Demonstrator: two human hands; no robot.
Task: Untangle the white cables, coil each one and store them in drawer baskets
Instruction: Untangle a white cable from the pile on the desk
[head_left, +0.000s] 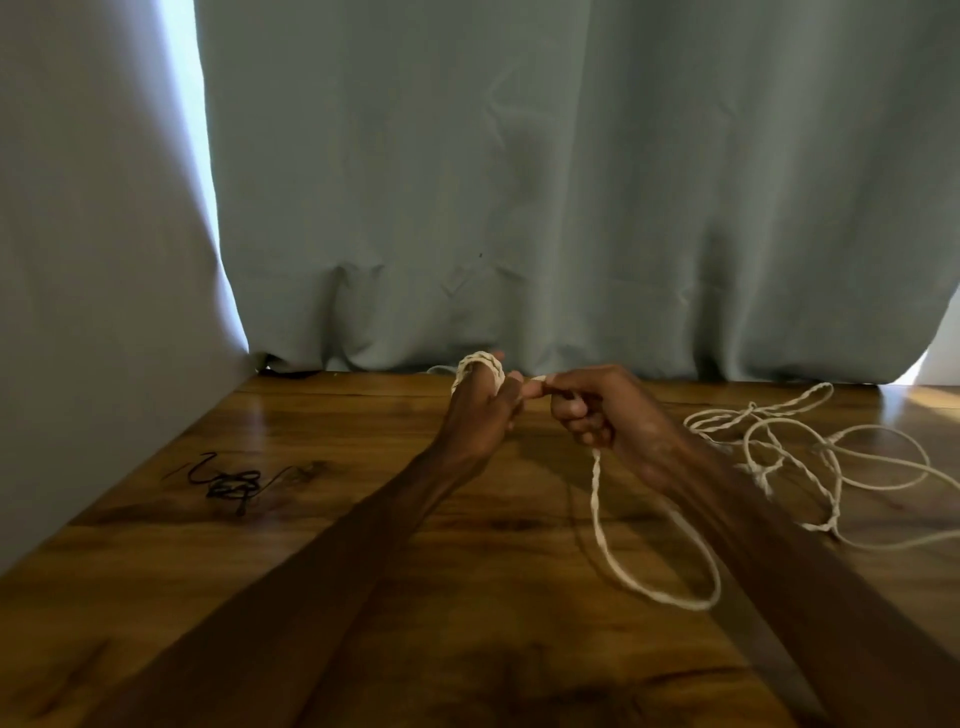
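A white twisted cable (597, 499) runs through both of my hands above the wooden table (363, 519). Several turns of it form a small coil (480, 364) wrapped around the raised fingers of my left hand (480, 410). My right hand (597, 410) is closed on the cable just to the right, pinching it near my left fingertips. Below my right hand the cable hangs down and makes a long loop on the table. A loose tangle of white cable (810, 452) lies spread on the table at the right.
A small black cord (231, 480) lies tangled on the table at the left. A grey-blue curtain (519, 182) hangs along the table's far edge, and a pale wall (78, 260) borders its left side. No drawer baskets are in view.
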